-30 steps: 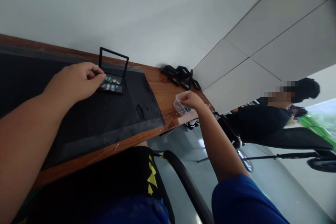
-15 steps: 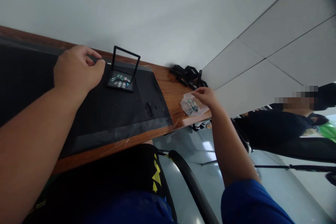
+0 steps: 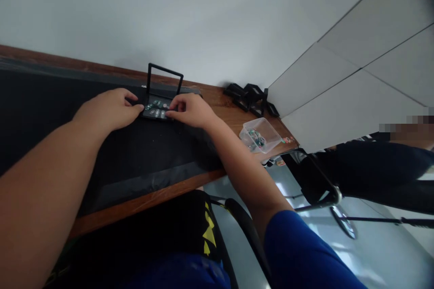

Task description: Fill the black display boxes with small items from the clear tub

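Observation:
A small black display case (image 3: 158, 118) lies on the black mat, its framed lid (image 3: 166, 68) standing up. Rows of small shiny green and silver pieces, which look like decorated nail tips (image 3: 156, 104), lie inside. My left hand (image 3: 108, 108) is at the case's left edge, thumb tip against it, fingers loosely curled and apart from the thumb. My right hand (image 3: 191, 109) is over the right end of the rows, thumb and forefinger brought together in a pinch. Whatever is between those fingertips is too small and hidden to make out.
A clear plastic tub (image 3: 262, 135) with green and silver pieces stands to the right on the wooden table (image 3: 217, 99). Several black cases (image 3: 249, 97) are piled by the wall. Small coloured bits (image 3: 287, 140) lie near the table's end. A person (image 3: 379, 162) is at far right.
My right hand has moved left from the clear tub to the case. My left hand has come down and right to the case's left edge. The view has shifted slightly.

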